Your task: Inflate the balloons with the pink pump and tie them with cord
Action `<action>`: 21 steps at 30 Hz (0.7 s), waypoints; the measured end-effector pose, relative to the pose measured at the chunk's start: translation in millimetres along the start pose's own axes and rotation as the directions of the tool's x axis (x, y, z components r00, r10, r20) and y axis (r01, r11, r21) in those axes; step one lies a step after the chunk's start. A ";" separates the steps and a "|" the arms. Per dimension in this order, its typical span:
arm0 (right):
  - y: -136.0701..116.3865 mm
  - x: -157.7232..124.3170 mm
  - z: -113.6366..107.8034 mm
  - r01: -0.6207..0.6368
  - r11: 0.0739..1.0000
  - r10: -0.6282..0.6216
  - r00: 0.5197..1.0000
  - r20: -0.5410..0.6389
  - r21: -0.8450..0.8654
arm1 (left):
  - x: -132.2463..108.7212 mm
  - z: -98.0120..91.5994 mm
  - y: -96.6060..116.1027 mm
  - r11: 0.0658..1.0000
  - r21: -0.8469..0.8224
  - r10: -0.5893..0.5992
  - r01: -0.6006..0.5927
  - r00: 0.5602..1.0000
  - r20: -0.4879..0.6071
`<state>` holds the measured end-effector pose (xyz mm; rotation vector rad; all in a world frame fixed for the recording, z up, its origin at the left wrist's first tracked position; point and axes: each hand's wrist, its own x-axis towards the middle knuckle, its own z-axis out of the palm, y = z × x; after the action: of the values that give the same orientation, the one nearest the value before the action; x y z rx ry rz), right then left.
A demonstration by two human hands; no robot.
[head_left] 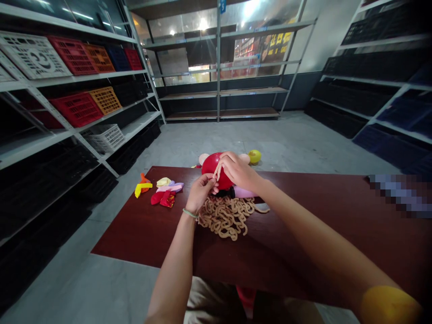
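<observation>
In the middle of the table, my left hand (201, 191) pinches the lower end of a short tan cord (218, 171), and my right hand (238, 171) grips its upper part from the right. Just behind both hands is a shiny red balloon (209, 164), partly covered by them. Below my fingers lies a tangled heap of similar tan, curly cords (226, 216). Beside the heap, under my right wrist, rests a pale purple item (243, 192) with a black part; its kind I cannot make out.
Limp balloons (167, 191) in several colours lie on the dark red table (131, 229), with orange and yellow ones (143, 186) farther left. A yellow balloon (254, 156) shows past the far edge. Metal shelves (218, 90) stand behind; crates (76, 108) fill the left rack.
</observation>
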<state>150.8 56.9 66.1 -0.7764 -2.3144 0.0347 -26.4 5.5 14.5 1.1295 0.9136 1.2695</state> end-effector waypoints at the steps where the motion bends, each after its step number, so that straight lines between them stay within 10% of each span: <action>1: -1.0 1.8 -0.9 0.011 0.999 -0.010 1.000 0.025 -0.036 | -0.7 0.7 0.2 0.997 0.075 0.015 -0.015 1.000 -0.005; 7: -4.8 15.8 -7.3 0.085 0.975 -0.045 0.981 0.189 -0.207 | -4.6 4.1 -4.7 0.744 0.650 0.204 -0.155 0.979 -0.001; 14: -27.8 32.5 -8.8 0.054 0.995 -0.023 0.947 0.321 -0.089 | -3.6 4.7 -20.4 0.375 0.868 0.441 -0.325 0.886 0.141; 17: -33.3 34.3 -8.4 0.031 0.999 -0.033 0.940 0.338 0.011 | -4.6 5.2 -21.2 0.361 0.887 0.476 -0.287 0.875 0.089; 21: -20.0 25.2 -11.8 -0.019 0.999 0.010 0.971 0.241 0.037 | -6.1 7.1 -15.6 0.569 0.786 0.406 -0.242 0.914 -0.013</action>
<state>132.9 51.9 94.9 -0.8077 -2.5280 0.1896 -16.4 -0.7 0.6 1.9606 1.5422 1.3178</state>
